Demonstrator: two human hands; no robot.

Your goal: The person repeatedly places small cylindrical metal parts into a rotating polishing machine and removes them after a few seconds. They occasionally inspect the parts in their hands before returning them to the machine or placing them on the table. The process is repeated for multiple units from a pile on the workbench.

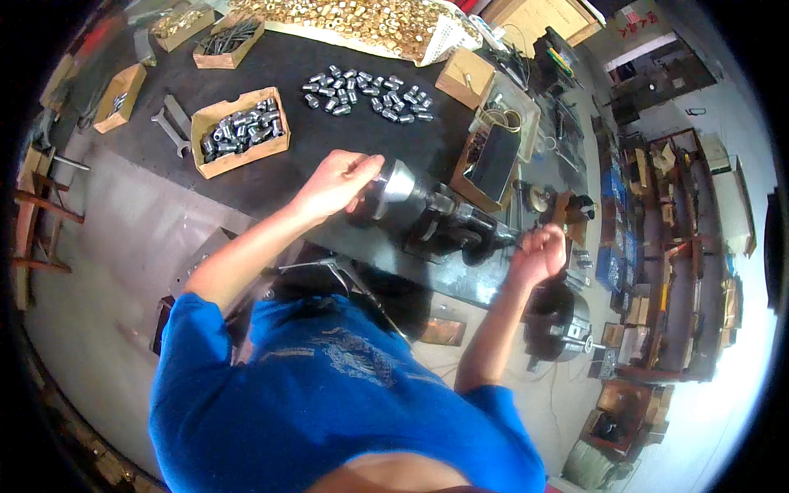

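Note:
In front of me on the dark bench stands a small lathe-like machine [468, 222] with a round metal chuck [399, 182] at its left end. My left hand [339, 185] is closed at the chuck's left face, thumb and fingers together; whatever is between them is hidden. My right hand [540, 253] is curled into a fist at the machine's right end, by a dark rod; what its fingers wrap round is too small to make out. Beyond my left hand, a cardboard box [200, 156] holds many short shiny metal fittings.
Loose metal fittings [349, 89] lie in a group on the far bench, below a sheet heaped with brass parts [353, 29]. Wrenches [173, 127] lie at left. A dark-topped carton [497, 168] stands just behind the machine. Shelves [674, 263] line the right wall.

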